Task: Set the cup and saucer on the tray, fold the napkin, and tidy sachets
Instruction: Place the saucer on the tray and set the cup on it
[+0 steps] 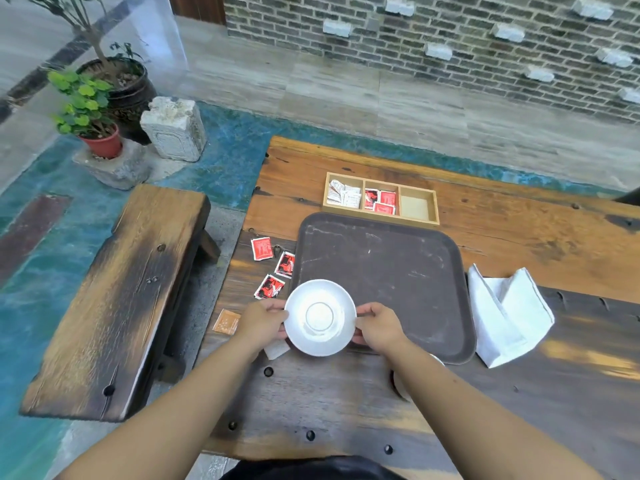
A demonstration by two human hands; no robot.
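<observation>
I hold a white saucer [320, 317] by its rim over the near left corner of the dark brown tray [384, 271]. My left hand [264, 323] grips its left edge and my right hand [375, 326] its right edge. A white cup [400, 381] is mostly hidden under my right forearm. A crumpled white napkin [507, 315] lies right of the tray. Three red sachets [273, 266] lie left of the tray, an orange sachet [227, 321] and a white sachet [276, 349] near my left wrist.
A wooden box [417, 221] with three compartments stands behind the tray, with white sachets on the left, red ones in the middle, none on the right. A wooden bench [121, 299] sits left of the table [519, 237]. Potted plants [90, 112] stand on the floor.
</observation>
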